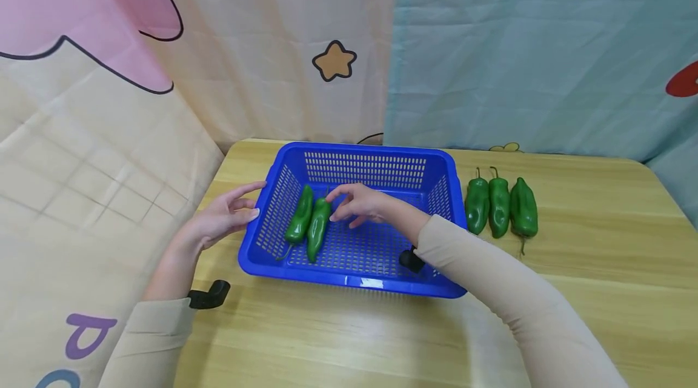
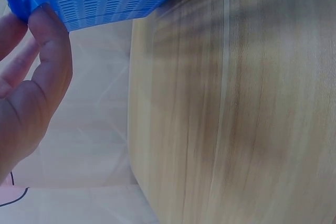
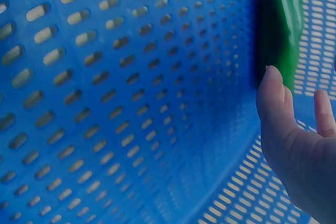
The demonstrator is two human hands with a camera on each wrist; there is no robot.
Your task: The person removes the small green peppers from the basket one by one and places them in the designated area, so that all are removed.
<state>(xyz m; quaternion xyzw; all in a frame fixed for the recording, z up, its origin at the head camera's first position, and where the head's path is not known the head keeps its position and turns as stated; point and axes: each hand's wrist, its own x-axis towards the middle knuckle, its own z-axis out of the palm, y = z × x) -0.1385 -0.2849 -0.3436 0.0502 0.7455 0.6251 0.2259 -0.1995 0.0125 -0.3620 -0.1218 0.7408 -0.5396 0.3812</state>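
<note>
A blue plastic basket (image 1: 371, 282) with slotted walls stands on the table. Two long green peppers lie side by side in its left part: the left pepper (image 1: 299, 218) with its stem toward the near side, the right pepper (image 1: 319, 233) partly behind my fingers. Over that right pepper's far end hovers my right hand (image 1: 362, 201), thumb and index finger spread apart. The right wrist view shows the thumb of this hand (image 3: 294, 135) close to a green pepper (image 3: 281, 30); contact is unclear. My left hand (image 1: 226, 217) touches the basket's left rim with its fingertips and thumb (image 2: 50, 40).
Right of the basket, three more green peppers (image 1: 500, 206) lie in a row on the wooden table (image 1: 589, 218). Patterned curtains (image 1: 272, 60) hang behind the table and at its left. A black wrist mount (image 1: 209, 295) sticks out from the left sleeve.
</note>
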